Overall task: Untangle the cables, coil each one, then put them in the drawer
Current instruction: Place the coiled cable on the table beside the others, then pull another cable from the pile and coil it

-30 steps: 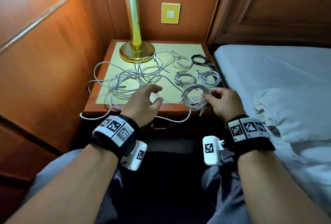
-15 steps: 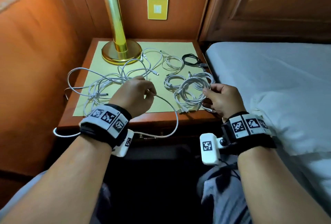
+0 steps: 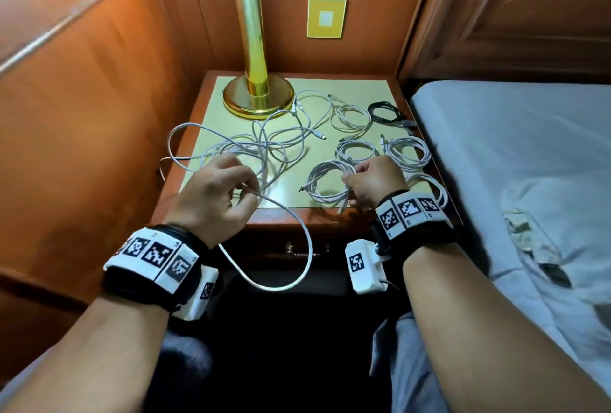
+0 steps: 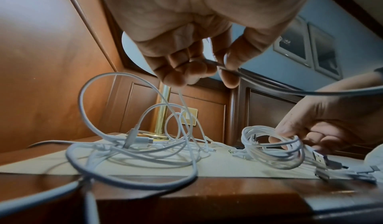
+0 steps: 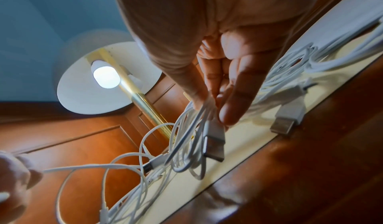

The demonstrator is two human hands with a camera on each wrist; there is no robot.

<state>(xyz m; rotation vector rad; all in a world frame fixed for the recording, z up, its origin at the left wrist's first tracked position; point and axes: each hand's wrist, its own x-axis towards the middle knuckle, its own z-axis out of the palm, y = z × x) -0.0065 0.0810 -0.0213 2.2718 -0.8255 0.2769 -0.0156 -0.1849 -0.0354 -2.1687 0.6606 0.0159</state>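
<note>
A tangle of white cables (image 3: 251,151) lies on the left half of the nightstand top (image 3: 357,88). My left hand (image 3: 218,194) pinches one loose white cable (image 3: 297,230) (image 4: 311,91) that loops down past the front edge. My right hand (image 3: 373,178) pinches a coiled white cable (image 3: 325,181) (image 5: 192,129) near the front edge; its USB plug (image 5: 214,144) hangs from the bundle. Several finished white coils (image 3: 408,151) and one black coil (image 3: 385,111) lie at the right. The drawer (image 3: 297,252) under the top is closed.
A brass lamp (image 3: 256,95) stands at the back left of the nightstand. Wood panelling closes in the left side and back. A bed with white sheets (image 3: 515,148) runs along the right. My knees are below the drawer front.
My right hand carried the coil forward and left to the front of the top. My left hand took hold of a loose cable and pulled it toward me, its loop hanging lower.
</note>
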